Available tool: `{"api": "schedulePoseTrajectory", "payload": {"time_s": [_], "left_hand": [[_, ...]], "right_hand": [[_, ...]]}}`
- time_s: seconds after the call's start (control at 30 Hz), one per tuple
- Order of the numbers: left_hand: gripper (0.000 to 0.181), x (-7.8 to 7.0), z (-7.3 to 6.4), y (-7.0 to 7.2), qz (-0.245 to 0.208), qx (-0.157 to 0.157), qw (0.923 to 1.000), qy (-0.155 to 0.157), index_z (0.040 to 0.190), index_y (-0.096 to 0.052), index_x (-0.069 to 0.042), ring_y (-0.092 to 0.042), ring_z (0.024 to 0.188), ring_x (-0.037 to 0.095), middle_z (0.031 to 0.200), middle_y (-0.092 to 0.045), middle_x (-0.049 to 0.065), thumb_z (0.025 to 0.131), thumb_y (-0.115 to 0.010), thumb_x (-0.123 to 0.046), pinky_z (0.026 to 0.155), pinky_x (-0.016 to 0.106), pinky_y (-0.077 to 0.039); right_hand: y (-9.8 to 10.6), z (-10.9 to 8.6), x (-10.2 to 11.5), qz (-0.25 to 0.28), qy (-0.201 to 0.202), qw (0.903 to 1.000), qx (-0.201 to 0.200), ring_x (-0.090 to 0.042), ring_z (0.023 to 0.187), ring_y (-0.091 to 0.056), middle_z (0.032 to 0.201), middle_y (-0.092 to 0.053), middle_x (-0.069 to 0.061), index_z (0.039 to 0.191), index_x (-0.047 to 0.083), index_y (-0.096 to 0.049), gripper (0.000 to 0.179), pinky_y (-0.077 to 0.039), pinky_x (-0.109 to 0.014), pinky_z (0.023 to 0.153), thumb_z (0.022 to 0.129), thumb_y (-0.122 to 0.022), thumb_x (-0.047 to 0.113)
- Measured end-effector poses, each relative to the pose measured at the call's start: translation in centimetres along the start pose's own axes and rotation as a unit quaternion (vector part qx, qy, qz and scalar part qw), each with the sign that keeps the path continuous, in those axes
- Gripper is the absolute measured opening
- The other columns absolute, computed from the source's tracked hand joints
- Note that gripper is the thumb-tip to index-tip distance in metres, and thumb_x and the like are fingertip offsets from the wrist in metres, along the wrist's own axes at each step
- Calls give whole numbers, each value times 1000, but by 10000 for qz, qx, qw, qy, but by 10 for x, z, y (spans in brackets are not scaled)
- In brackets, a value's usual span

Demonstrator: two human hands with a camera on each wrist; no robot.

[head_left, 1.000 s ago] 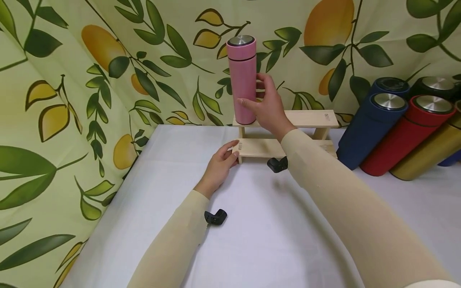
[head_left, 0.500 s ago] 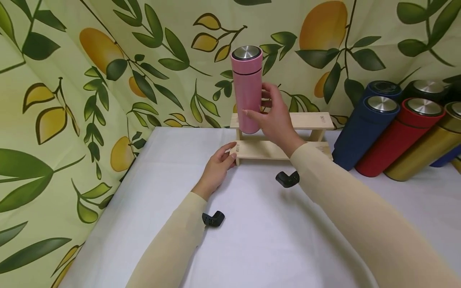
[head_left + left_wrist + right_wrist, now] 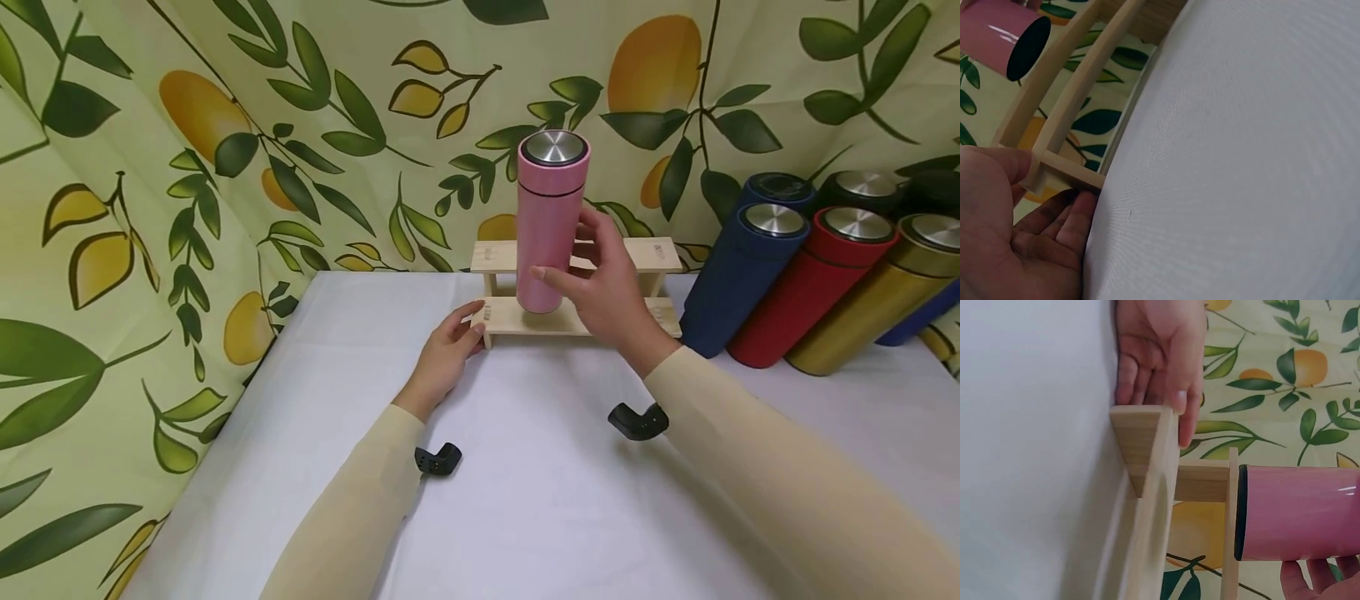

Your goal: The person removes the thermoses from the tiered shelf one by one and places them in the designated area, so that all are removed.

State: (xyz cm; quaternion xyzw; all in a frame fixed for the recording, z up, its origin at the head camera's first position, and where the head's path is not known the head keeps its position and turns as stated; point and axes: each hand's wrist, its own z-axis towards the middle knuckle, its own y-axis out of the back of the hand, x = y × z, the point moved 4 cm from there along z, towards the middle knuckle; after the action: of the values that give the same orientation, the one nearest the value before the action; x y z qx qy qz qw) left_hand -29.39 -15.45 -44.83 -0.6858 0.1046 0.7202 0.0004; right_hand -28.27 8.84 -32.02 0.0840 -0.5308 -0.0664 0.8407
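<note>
A pink thermos bottle (image 3: 551, 233) with a steel-topped lid is gripped upright by my right hand (image 3: 615, 287), thumb in front and fingers behind. Its dark base (image 3: 1029, 49) shows in the left wrist view, raised off the lower step. A two-step wooden rack (image 3: 506, 317) stands behind and below it. My left hand (image 3: 442, 358) holds the left end of the rack's lower step, thumb and fingers around the corner, as the right wrist view also shows.
At the right, a blue bottle (image 3: 746, 283), a red bottle (image 3: 813, 287) and a gold bottle (image 3: 873, 292) lean in a group, with darker bottles behind. A leaf-printed cloth (image 3: 360, 192) hangs behind the white table (image 3: 525, 483).
My right hand has brought the pink bottle off the left end of the upper step, moving right, down and toward me. My left hand keeps its hold on the rack.
</note>
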Motion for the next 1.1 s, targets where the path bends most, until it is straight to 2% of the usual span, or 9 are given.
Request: {"api": "schedulePoseTrajectory", "payload": {"time_s": [0.2, 0.43, 0.67, 0.8, 0.97, 1.1], "left_hand": [[46, 0, -1, 0, -48, 57, 10000, -42, 161, -56, -20, -67, 129, 28, 151, -61, 17, 115, -61, -18, 107, 41, -56], [46, 2, -1, 0, -88, 73, 9999, -96, 161, -55, -18, -65, 131, 30, 152, -60, 19, 115, -59, -16, 107, 41, -55], [46, 2, -2, 0, -5, 44, 10000, -48, 161, -56, -22, -65, 131, 27, 153, -60, 17, 115, -60, -19, 108, 40, -55], [46, 1, -2, 1, -4, 20, 10000, -27, 161, -56, -22, -64, 132, 27, 154, -59, 17, 115, -60, -19, 108, 40, -55], [46, 0, -3, 1, 17, 4, 10000, 8, 161, -56, -23, -64, 132, 26, 153, -60, 16, 115, -60, -19, 108, 40, -55], [46, 0, -3, 1, 37, 2, 10000, 55, 161, -56, -23, -64, 132, 25, 153, -60, 15, 115, -61, -20, 108, 39, -55]], "right_hand": [[15, -25, -2, 13, 19, 10000, 46, -29, 135, -56, 152, -54, -7, 163, 13, -41, 79, -53, -47, 111, 97, -85, 7], [37, -55, -6, -262, -15, 9997, -5, -27, 132, -57, 152, -54, -6, 164, 13, -39, 82, -54, -32, 106, 97, -85, 5], [63, -80, -14, -366, 210, 9989, -206, -23, 127, -57, 149, -53, -6, 164, 14, -41, 85, -53, -20, 100, 93, -83, -9], [80, -93, -19, -463, 226, 9981, -338, -21, 127, -57, 148, -54, -4, 163, 17, -42, 89, -53, -17, 98, 90, -82, -15], [101, -110, -21, -677, 202, 9963, -495, -20, 129, -56, 147, -55, -4, 162, 14, -43, 89, -53, -16, 97, 88, -80, -20], [121, -123, -22, -936, 108, 9937, -602, -16, 127, -56, 146, -54, -2, 163, 14, -43, 90, -51, -13, 96, 88, -81, -20]]}}
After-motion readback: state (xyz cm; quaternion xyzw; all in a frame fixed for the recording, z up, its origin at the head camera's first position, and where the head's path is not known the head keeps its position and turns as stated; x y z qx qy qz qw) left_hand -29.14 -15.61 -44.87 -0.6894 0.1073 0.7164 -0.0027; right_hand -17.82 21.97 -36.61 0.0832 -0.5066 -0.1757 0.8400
